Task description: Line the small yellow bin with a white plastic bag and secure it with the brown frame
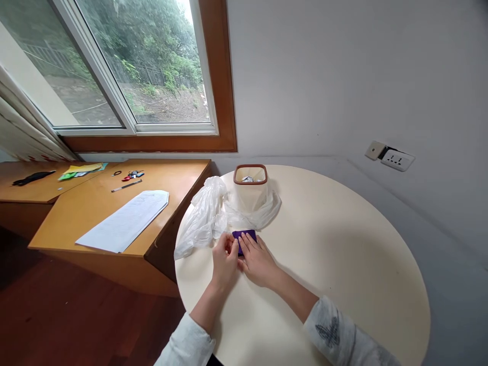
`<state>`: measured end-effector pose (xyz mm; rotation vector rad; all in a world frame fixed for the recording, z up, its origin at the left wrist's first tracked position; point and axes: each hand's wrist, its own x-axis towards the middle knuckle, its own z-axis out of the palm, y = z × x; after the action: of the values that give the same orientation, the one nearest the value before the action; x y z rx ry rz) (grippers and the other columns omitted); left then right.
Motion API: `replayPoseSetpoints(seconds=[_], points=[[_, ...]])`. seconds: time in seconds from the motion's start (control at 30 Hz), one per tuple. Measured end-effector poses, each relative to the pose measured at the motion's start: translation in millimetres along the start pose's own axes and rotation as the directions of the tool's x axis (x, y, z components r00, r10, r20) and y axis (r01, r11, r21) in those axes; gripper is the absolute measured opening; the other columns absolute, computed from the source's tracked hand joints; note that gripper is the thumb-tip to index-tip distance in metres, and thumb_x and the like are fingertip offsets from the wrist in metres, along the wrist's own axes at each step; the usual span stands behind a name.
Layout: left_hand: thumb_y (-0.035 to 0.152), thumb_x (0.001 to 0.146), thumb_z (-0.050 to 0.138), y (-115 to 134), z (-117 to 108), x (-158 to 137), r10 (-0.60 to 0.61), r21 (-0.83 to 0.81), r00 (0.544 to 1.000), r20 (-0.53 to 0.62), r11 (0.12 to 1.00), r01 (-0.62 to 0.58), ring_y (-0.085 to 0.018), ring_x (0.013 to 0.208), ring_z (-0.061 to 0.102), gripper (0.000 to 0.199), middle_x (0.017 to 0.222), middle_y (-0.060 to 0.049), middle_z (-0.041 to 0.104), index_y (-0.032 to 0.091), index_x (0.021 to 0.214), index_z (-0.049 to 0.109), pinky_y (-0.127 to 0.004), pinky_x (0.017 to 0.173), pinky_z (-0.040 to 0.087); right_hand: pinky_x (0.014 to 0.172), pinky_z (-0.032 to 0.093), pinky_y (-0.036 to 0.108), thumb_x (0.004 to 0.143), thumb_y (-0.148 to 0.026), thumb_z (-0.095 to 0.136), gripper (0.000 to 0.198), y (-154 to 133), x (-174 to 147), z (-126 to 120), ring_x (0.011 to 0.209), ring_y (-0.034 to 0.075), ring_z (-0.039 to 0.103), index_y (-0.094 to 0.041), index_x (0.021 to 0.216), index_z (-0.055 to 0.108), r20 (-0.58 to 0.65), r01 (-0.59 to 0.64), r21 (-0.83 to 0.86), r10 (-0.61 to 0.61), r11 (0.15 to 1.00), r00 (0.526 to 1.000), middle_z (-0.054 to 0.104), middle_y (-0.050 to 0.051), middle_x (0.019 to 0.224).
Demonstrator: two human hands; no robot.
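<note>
Now your left hand [225,258] pinches the purple piece [238,234] at its left; your right hand [260,262] lies flattened across its right.

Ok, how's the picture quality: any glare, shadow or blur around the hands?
Head view: the sky through the window is washed out; a soft, broad shadow dims the right of the round table; wide-angle stretch shows toward the edges; left hand, right hand and purple item look reasonably sharp.

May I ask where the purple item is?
In head view, the purple item lies left of centre on the round table, partly under the right hand, near the plastic bag.
</note>
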<state>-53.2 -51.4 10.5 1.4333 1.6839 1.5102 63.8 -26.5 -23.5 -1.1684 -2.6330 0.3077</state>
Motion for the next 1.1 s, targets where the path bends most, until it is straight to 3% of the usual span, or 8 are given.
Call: replayPoseSetpoints(seconds=[0.13,0.27,0.37,0.53,0.7,0.83,0.93,1.1], points=[[0.030,0.080,0.045,-1,0,0,0.002,0.015,1.000,0.009,1.000,-0.002,-0.011,0.056,0.044,0.014,0.060,0.004,0.047,0.018,0.075,0.051,-0.023,0.056,0.036,0.109,0.015,0.045,0.092,-0.043,0.024,0.058,0,2,1,0.135,0.023,0.017,-0.008,0.139,0.025,-0.048,0.000,0.010,0.001,1.000,0.999,0.026,0.014,0.144],[0.031,0.080,0.044,-3,-1,-1,0.008,0.035,1.000,0.027,0.999,-0.009,-0.012,0.056,0.045,0.016,0.062,0.003,0.050,0.018,0.078,0.053,-0.023,0.056,0.036,0.106,0.024,0.043,0.091,-0.031,0.032,0.044,3,-9,-5,0.128,0.021,0.034,-0.013,0.130,0.040,-0.217,0.054,0.055,-0.041,0.997,0.975,0.042,0.012,0.135],[0.031,0.082,0.042,-5,-1,-6,0.009,0.058,0.997,0.071,0.998,-0.013,-0.011,0.051,0.040,0.016,0.056,0.005,0.042,0.019,0.079,0.051,-0.022,0.051,0.032,0.102,0.031,0.041,0.088,-0.021,0.040,0.023,16,-29,-16,0.110,0.018,0.050,-0.019,0.103,0.058,-0.360,0.125,0.070,-0.092,0.990,0.928,0.059,0.009,0.113],[0.027,0.082,0.042,3,8,-18,0.095,0.208,0.964,0.249,0.967,-0.148,-0.009,0.046,0.030,0.011,0.051,0.008,0.026,0.019,0.080,0.050,-0.021,0.048,0.025,0.088,0.040,0.038,0.080,-0.011,0.049,0.012,64,-77,-40,0.085,0.016,0.057,-0.019,0.072,0.053,-0.468,0.138,-0.014,-0.129,0.990,0.874,0.063,0.004,0.086],[0.018,0.081,0.038,25,35,-20,0.219,0.286,0.809,0.545,0.859,-0.425,-0.012,0.055,0.046,0.013,0.062,0.002,0.048,0.019,0.080,0.050,-0.023,0.054,0.035,0.079,0.042,0.034,0.081,-0.009,0.044,0.016,108,-117,-59,0.078,0.016,0.056,-0.020,0.071,0.050,-0.481,0.040,-0.075,-0.071,0.996,0.874,0.062,0.004,0.081],[0.015,0.083,0.035,29,61,-21,0.275,0.275,0.678,0.681,0.762,-0.586,-0.018,0.084,0.058,0.021,0.096,-0.008,0.060,0.018,0.094,0.053,-0.029,0.071,0.046,0.084,0.040,0.034,0.084,-0.015,0.042,0.016,123,-134,-67,0.086,0.016,0.058,-0.020,0.074,0.052,-0.422,-0.047,-0.103,-0.001,0.994,0.906,0.063,0.005,0.086],[0.023,0.086,0.039,21,76,-23,0.340,0.235,0.566,0.751,0.664,-0.710,-0.024,0.122,0.041,0.038,0.132,-0.013,0.044,0.017,0.123,0.042,-0.039,0.098,0.036,0.091,0.037,0.034,0.087,-0.019,0.039,0.019,128,-142,-69,0.102,0.017,0.055,-0.019,0.092,0.057,-0.334,-0.097,-0.144,0.044,0.985,0.942,0.062,0.008,0.104],[0.043,0.090,0.031,9,84,-31,0.298,0.265,0.500,0.813,0.575,-0.774,-0.025,0.135,0.019,0.059,0.146,-0.013,0.023,0.017,0.140,0.016,-0.046,0.109,0.018,0.105,0.023,0.041,0.089,-0.033,0.035,0.041,134,-152,-68,0.127,0.020,0.034,-0.022,0.129,0.042,-0.179,-0.204,-0.228,0.165,0.952,0.970,0.043,0.008,0.135]])
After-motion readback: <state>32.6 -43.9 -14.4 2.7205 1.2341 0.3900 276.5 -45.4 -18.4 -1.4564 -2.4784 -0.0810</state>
